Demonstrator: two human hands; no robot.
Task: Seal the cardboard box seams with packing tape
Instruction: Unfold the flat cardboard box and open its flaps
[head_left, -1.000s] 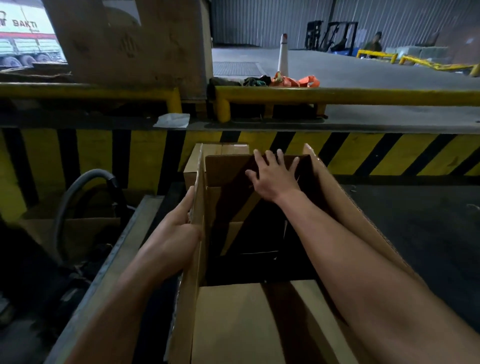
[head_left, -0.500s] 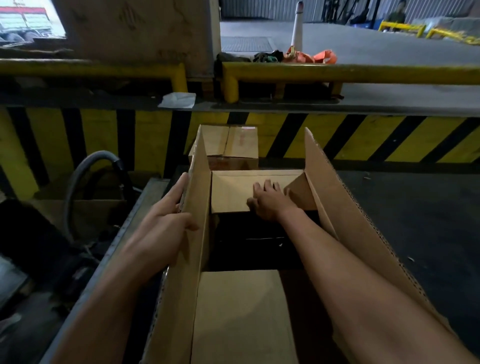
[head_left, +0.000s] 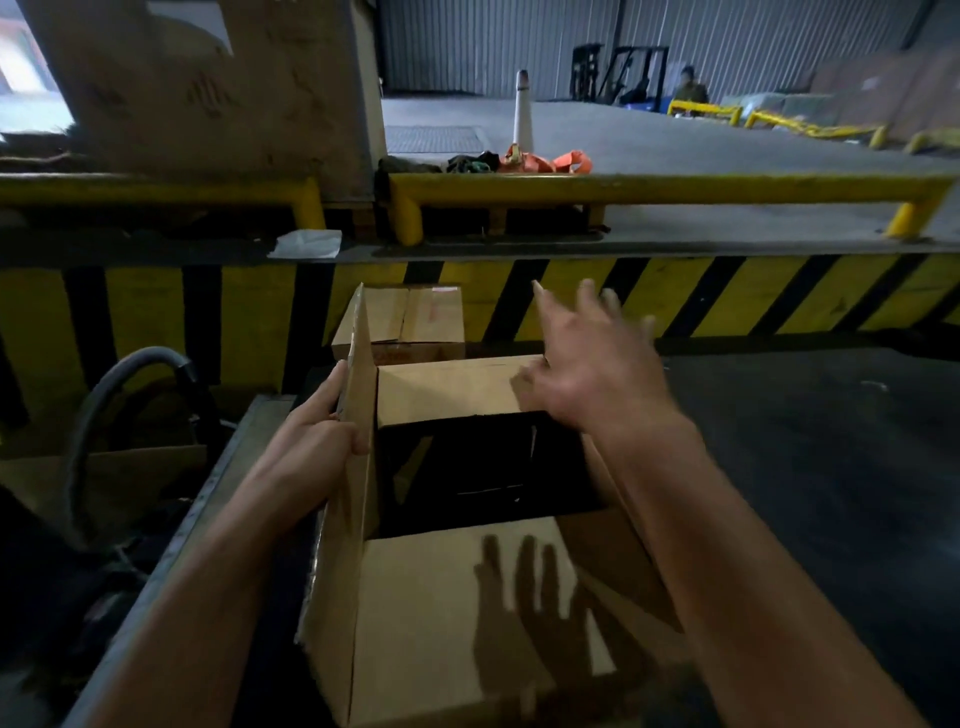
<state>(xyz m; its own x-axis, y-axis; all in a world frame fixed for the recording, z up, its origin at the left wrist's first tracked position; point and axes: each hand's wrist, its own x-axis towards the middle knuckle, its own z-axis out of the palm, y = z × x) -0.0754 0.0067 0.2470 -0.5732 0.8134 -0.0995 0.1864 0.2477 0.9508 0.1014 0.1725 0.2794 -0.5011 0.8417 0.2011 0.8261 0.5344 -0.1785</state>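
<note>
An open cardboard box (head_left: 447, 613) stands in front of me on a dark surface. Its near and far short flaps are folded down flat, and a dark gap shows between them. My left hand (head_left: 317, 441) grips the upright left flap (head_left: 358, 395), thumb inside and fingers outside. Blurred and with its fingers spread, my right hand (head_left: 592, 374) hovers over the box's far right corner, holding nothing. The right long flap lies mostly hidden under my right forearm. No packing tape is in view.
A smaller closed cardboard box (head_left: 410, 325) sits just behind the open one. A yellow-and-black striped dock wall (head_left: 727, 296) and a yellow rail (head_left: 649, 184) run across behind. A grey hose (head_left: 119, 384) loops at the left beside a metal edge.
My right hand has lifted off the far short flap and swung up and right with its fingers spread. The far flap stays folded down. My left hand keeps its grip on the left flap.
</note>
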